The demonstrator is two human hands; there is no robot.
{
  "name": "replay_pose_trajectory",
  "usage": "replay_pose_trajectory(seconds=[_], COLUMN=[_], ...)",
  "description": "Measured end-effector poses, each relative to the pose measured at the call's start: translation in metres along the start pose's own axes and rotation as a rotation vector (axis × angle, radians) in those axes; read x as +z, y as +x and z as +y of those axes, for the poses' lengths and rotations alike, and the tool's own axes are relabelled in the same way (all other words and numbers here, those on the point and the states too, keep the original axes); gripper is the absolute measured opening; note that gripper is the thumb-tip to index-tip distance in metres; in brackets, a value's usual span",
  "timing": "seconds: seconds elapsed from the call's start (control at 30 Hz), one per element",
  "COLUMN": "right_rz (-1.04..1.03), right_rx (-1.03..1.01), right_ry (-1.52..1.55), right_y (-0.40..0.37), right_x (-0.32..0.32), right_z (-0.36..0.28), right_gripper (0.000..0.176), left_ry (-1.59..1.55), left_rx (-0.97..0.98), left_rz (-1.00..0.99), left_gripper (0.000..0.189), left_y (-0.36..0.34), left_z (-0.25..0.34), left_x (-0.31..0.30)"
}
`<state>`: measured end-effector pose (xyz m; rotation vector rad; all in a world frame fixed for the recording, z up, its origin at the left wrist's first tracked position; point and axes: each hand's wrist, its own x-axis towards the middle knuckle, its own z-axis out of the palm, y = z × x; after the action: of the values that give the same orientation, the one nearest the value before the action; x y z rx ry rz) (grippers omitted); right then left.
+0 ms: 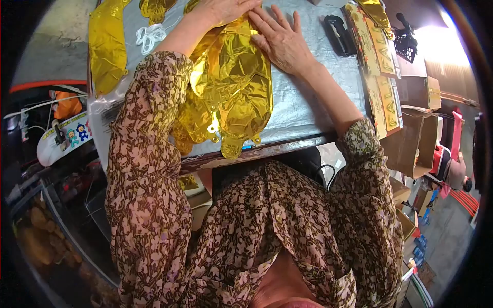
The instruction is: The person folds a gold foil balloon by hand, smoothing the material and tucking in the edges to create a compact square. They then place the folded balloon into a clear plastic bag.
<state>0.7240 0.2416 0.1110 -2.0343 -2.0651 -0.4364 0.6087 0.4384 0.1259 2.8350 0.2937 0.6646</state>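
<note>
A flat, crumpled gold foil balloon (239,77) with small tabs at its near end lies on the silver-covered table (303,110). My left hand (226,11) rests on its far part, partly cut off by the top of the view, fingers stretched to the right. My right hand (282,43) lies palm down along the balloon's right edge with its fingers extended, the fingertips close to those of my left hand. Both hands look flat, and neither grips anything. Left of my left forearm sits a bundle of white string (150,38).
Another gold foil balloon (108,49) lies at the table's left edge. A black tool (340,36) and printed boxes lettered "FALL" (386,97) are on the right. Beyond stand cardboard boxes (413,138) and another person (454,167). At left is a white skateboard (64,138).
</note>
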Motion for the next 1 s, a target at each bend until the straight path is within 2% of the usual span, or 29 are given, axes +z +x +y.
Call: replay_pose_trajectory(seconds=[0.03, 0.1, 0.13, 0.47, 0.6, 0.67, 0.73, 0.77, 0.8, 0.87, 0.93, 0.97, 1.0], right_rz=[0.007, -0.07, -0.08, -0.203, -0.188, -0.209, -0.112, -0.038, -0.038, 0.096, 0.094, 0.093, 0.092], right_rx=[-0.004, -0.041, -0.043, -0.12, -0.15, -0.222, -0.069, -0.006, -0.001, -0.068, -0.075, -0.085, -0.09], right_ry=[-0.004, 0.075, 0.065, 0.162, 0.271, 0.352, 0.691, 0.594, 0.596, 0.493, 0.51, 0.527, 0.529], right_y=[-0.004, -0.014, -0.018, -0.057, -0.067, -0.062, -0.049, -0.038, -0.027, -0.003, 0.008, 0.011, 0.011], right_x=[0.001, -0.012, -0.017, -0.05, -0.064, -0.072, -0.064, -0.065, -0.06, -0.048, -0.026, -0.021, -0.017], right_z=[0.002, -0.004, -0.009, -0.032, -0.028, -0.017, 0.005, 0.008, 0.011, 0.015, 0.016, 0.014, 0.013], right_gripper=[0.056, 0.056, 0.059, 0.062, 0.06, 0.046, 0.032, 0.024, 0.024, 0.024, 0.023, 0.023, 0.023], left_ry=[0.006, 0.225, -0.015, -0.011, -0.002, -0.01, -0.021, -0.021, -0.022, -0.023, -0.204, -0.201, -0.122], left_rx=[0.001, 0.406, -0.098, -0.141, -0.118, -0.098, -0.099, -0.098, -0.093, -0.086, 0.092, 0.09, -0.008], left_rz=[0.007, -0.133, -0.179, -0.206, -0.17, -0.144, -0.156, -0.159, -0.138, -0.118, 0.073, 0.075, -0.037], left_gripper=[0.031, 0.033, 0.036, 0.045, 0.045, 0.045, 0.045, 0.045, 0.045, 0.044, 0.044, 0.044, 0.044], left_y=[0.002, 0.005, 0.0, -0.002, -0.005, -0.006, -0.006, -0.006, -0.006, -0.009, -0.019, -0.015, -0.009], left_z=[-0.009, -0.009, 0.01, 0.021, 0.017, 0.014, 0.016, 0.016, 0.015, 0.014, 0.02, 0.017, 0.016], left_x=[0.001, -0.014, -0.018, -0.029, -0.023, -0.022, -0.023, -0.021, -0.019, -0.021, -0.032, -0.03, -0.026])
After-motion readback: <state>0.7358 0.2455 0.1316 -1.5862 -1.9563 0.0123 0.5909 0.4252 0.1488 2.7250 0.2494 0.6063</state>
